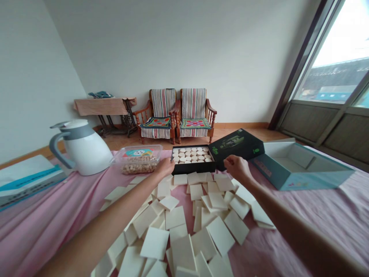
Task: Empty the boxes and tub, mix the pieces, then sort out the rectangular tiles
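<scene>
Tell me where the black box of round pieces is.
In the head view, the black box is near the centre, beyond the square tiles, between the left hand and right hand.

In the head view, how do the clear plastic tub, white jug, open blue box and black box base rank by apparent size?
1. Open blue box
2. White jug
3. Clear plastic tub and black box base: too alike to rank

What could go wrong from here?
1. The left hand is at the near-left corner of the black box; a knock might jostle the round pieces inside.
2. The right hand is close to the tilted black lid; a bump could shift it.
3. Loose square tiles overlap in front; a dragged hand could scatter them.
</scene>
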### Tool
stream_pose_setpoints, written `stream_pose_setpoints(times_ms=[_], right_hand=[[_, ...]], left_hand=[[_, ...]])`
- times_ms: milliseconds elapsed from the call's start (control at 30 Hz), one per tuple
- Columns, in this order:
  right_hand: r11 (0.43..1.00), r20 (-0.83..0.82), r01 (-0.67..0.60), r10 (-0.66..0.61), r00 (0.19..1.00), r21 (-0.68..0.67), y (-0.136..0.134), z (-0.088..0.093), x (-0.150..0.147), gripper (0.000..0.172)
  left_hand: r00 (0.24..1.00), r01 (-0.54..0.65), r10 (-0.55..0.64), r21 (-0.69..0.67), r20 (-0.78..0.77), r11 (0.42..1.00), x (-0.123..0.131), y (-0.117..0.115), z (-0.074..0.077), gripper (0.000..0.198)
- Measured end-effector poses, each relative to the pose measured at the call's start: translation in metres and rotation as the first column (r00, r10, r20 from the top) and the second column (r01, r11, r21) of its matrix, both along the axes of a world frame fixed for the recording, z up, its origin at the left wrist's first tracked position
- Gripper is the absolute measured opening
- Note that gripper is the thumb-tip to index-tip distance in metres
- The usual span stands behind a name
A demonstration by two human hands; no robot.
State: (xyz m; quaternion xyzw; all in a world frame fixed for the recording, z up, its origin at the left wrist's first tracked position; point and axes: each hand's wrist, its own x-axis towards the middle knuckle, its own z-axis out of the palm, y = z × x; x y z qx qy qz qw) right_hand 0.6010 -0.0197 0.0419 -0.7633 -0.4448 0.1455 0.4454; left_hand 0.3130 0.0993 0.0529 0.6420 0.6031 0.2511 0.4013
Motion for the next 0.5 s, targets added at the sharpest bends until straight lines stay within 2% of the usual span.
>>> stream_pose_setpoints(times_ms=[100, 200, 367, 500], right_hand=[[0.997, 0.044, -0.036, 0.039, 0.998, -0.063, 0.015, 0.008, -0.016, 0.022], [0.99, -0.006, -0.067, 0.067, 0.998, -0.126, 0.019, 0.006, -0.02, 0.032], [0.989, -0.237, -0.037, 0.001, 0.972, -0.145, 0.004, -0.008, 0.006, 0.039], [0.998, -0.462, 0.054, -0.054, 0.885, -0.012, -0.008, -0.018, 0.034, 0.032]], left_hand=[[0.994, -0.021, 0.012, -0.081, -0.105, 0.996, 0.007, 0.008, -0.002, 0.036], [0.985, -0.033, 0.009, -0.139, -0.17, 0.99, 0.012, 0.014, -0.003, 0.035], [0.976, -0.02, -0.012, -0.144, -0.217, 0.989, 0.016, 0.022, 0.0, 0.035], [0.958, -0.029, 0.018, -0.034, -0.287, 0.999, 0.016, 0.025, -0.001, 0.035]])
